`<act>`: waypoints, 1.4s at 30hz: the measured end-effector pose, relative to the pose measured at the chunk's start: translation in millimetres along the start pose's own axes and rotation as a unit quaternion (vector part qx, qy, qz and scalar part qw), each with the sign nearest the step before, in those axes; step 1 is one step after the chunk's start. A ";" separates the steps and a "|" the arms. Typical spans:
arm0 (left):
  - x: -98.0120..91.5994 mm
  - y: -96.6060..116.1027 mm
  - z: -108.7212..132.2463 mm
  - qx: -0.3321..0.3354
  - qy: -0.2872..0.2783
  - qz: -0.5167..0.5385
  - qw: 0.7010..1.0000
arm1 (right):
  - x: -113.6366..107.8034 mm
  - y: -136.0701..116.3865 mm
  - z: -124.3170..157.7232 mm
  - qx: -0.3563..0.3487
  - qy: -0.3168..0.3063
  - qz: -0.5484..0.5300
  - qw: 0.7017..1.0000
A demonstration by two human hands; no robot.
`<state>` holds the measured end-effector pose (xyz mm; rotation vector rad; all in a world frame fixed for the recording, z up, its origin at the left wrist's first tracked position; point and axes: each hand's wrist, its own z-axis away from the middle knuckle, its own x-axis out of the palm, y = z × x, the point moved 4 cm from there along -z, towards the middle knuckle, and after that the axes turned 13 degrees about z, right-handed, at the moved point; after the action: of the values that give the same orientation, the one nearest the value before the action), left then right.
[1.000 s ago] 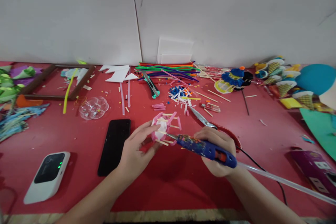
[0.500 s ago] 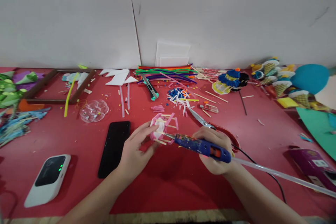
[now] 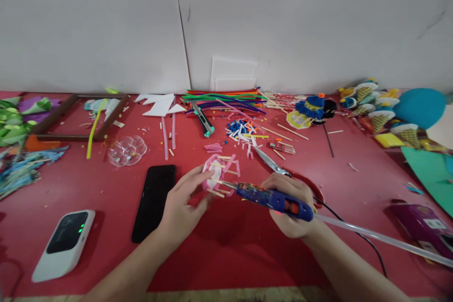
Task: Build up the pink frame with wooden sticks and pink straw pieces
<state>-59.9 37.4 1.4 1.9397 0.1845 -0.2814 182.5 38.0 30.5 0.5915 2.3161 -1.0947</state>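
Note:
Over the red table, my left hand pinches a small craft frame made of pink strips and pale wooden sticks around a white base. Its sticks point to the right. My right hand is wrapped round a blue hot glue gun with paint-like smudges on its body. The gun's metal nozzle meets, or nearly meets, one of the frame's sticks; I cannot tell which. From the back of the gun a long clear glue stick runs out to the right. Red-handled scissors lie just beyond my right hand.
A black phone and a white device lie at left. Behind are a utility knife, pipe cleaners, cut straw bits and a brown frame. A purple box sits at right; a black cord trails beside my right arm.
The glue gun and my right hand have shifted very slightly right and down in the picture. Both hands keep their holds, and the craft frame stays nearly in place.

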 end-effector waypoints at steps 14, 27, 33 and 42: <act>0.9 1.7 0.9 -0.016 0.001 0.020 1.000 | 0.7 0.6 0.0 -0.001 -0.014 -0.007 1.000; 3.2 3.6 0.0 -0.019 0.006 0.063 0.998 | 0.4 -1.7 -1.5 -0.012 -0.017 -0.006 1.000; 1.1 6.8 -0.9 -0.008 0.015 0.065 0.998 | -0.5 -0.8 -2.2 -0.024 -0.018 -0.002 1.000; 0.4 6.4 -5.3 -0.074 0.055 0.143 0.985 | -2.1 -6.6 -3.7 -0.061 -0.019 0.018 0.998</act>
<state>-57.3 40.0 8.9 1.8060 -0.0020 0.0292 179.5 36.8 37.6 0.5587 2.3103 -0.9313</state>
